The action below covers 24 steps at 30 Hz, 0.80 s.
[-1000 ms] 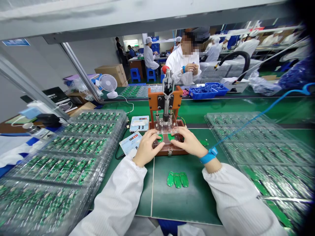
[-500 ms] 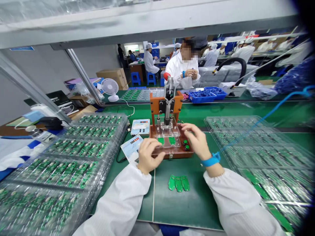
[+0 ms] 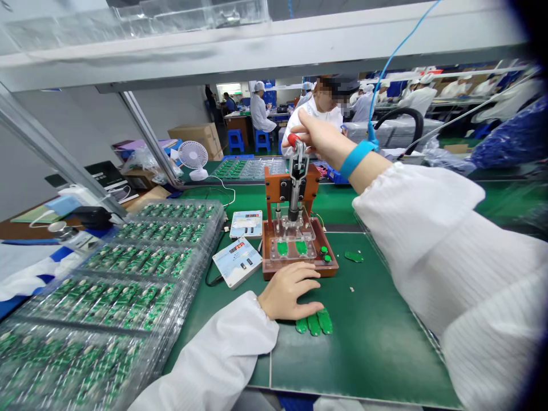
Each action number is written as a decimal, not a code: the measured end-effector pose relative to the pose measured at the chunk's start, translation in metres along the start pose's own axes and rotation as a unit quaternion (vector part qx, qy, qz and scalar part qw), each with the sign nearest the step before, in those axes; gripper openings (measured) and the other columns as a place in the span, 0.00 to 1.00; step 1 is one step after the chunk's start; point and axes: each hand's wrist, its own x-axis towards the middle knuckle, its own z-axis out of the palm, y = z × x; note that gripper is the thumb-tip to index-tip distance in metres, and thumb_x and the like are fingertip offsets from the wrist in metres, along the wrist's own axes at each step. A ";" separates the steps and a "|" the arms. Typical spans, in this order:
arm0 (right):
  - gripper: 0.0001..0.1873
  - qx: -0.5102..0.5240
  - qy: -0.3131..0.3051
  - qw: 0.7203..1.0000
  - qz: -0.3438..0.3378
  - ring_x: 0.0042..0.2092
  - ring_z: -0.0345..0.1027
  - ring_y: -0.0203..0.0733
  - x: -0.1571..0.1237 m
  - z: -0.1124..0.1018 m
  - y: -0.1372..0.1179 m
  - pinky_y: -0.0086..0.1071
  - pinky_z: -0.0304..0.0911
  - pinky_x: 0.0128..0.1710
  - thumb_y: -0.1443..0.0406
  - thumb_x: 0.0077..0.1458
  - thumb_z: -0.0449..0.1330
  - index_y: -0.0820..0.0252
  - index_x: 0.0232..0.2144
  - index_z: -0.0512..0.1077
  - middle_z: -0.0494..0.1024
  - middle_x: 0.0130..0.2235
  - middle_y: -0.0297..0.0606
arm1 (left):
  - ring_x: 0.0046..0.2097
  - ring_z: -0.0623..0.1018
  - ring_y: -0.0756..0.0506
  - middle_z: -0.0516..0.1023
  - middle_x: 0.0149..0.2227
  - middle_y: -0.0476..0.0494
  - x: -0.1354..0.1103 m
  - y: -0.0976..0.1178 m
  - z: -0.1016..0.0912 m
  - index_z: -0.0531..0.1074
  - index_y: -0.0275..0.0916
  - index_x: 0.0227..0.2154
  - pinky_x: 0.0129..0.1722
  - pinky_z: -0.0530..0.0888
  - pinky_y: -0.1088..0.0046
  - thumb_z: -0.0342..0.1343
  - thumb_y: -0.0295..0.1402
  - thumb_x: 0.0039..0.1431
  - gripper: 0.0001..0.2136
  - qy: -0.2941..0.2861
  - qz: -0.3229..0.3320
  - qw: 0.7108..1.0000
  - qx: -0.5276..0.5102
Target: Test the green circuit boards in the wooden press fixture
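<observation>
My right hand is raised at the top of the test fixture, its fingers closed round the red handle of the toggle clamp. Two green circuit boards lie side by side in the fixture, under its clear plate. In front of the fixture, my left hand is open with fingers spread. Its thumb reaches over a row of three green circuit boards on the green mat, partly hiding them; whether it touches them I cannot tell.
Stacked clear trays of circuit boards fill the left side. Two white meter boxes stand left of the fixture. A single green board lies to its right. A small fan and a co-worker are beyond.
My right hand has risen from beside the fixture to the red handle. My left hand has moved right and down, from the fixture's front left to the loose boards.
</observation>
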 end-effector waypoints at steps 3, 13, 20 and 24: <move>0.23 0.037 -0.032 0.996 0.076 0.32 0.76 0.31 -0.001 0.003 -0.031 0.36 0.74 0.47 0.60 0.75 0.48 0.75 0.42 0.76 0.79 0.30 0.33 | 0.55 0.79 0.38 0.83 0.46 0.37 0.000 0.001 0.001 0.76 0.38 0.43 0.55 0.78 0.57 0.62 0.43 0.63 0.14 -0.002 -0.006 1.000 -0.005; 0.13 -0.077 0.121 0.963 -0.230 0.57 0.75 0.45 -0.142 0.000 -0.084 0.44 0.70 0.62 0.64 0.69 0.59 0.52 0.52 0.78 0.83 0.50 0.30 | 0.50 0.82 0.39 0.84 0.39 0.39 0.003 0.003 0.000 0.77 0.38 0.39 0.49 0.81 0.61 0.60 0.40 0.65 0.10 0.021 -0.014 1.000 -0.014; 0.16 -0.073 0.111 0.968 -0.215 0.60 0.73 0.49 -0.174 0.018 -0.065 0.51 0.68 0.65 0.62 0.70 0.56 0.45 0.55 0.76 0.80 0.54 0.30 | 0.51 0.82 0.39 0.83 0.39 0.39 0.002 0.002 0.000 0.76 0.39 0.40 0.52 0.79 0.60 0.59 0.39 0.65 0.09 -0.005 -0.032 0.999 -0.024; 0.14 -0.039 0.139 0.969 -0.200 0.57 0.75 0.47 -0.183 0.029 -0.059 0.47 0.71 0.63 0.65 0.69 0.58 0.45 0.53 0.77 0.81 0.52 0.30 | 0.49 0.82 0.40 0.83 0.38 0.39 0.002 0.002 0.001 0.76 0.39 0.40 0.51 0.80 0.61 0.59 0.39 0.65 0.09 0.002 -0.031 0.999 -0.031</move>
